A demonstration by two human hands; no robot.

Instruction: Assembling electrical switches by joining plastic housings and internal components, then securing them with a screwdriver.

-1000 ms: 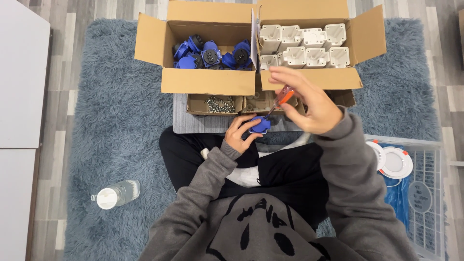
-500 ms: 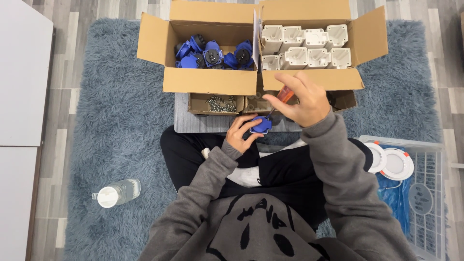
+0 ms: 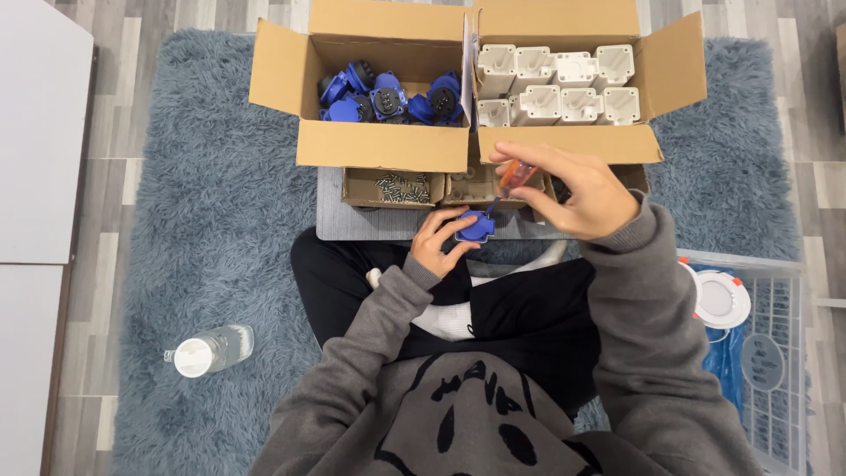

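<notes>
Head view, from the fingers outward: the left hand [image 3: 441, 242] is curled around a small blue plug part [image 3: 476, 227], which is held just above the lap at the near edge of a low grey board [image 3: 352, 222]. The right hand [image 3: 577, 194] is closed on a screwdriver with an orange handle [image 3: 514, 176], pinched between thumb and fingertips, its shaft angled down so the tip meets the blue part. Both grips are tight — no gap is seen between fingers and what they hold.

Just beyond the hands, two shallow cardboard trays [image 3: 397, 188] are set on the board; small metal screws are seen in the left one. Behind them stand two open cartons: the left carton [image 3: 379, 145] is filled with blue plug parts, the right carton [image 3: 568, 141] with white housings in rows.

Everything is laid on a shaggy grey-blue rug [image 3: 203, 220] over pale plank flooring [image 3: 115, 97]. A white panel [image 3: 35, 141] borders the left edge, and a wire basket [image 3: 775, 353] with a round white fitting [image 3: 718, 300] crowds the right. A capped clear bottle [image 3: 210, 350] lies on the rug at the left, well apart — open rug is left between it and the legs.
</notes>
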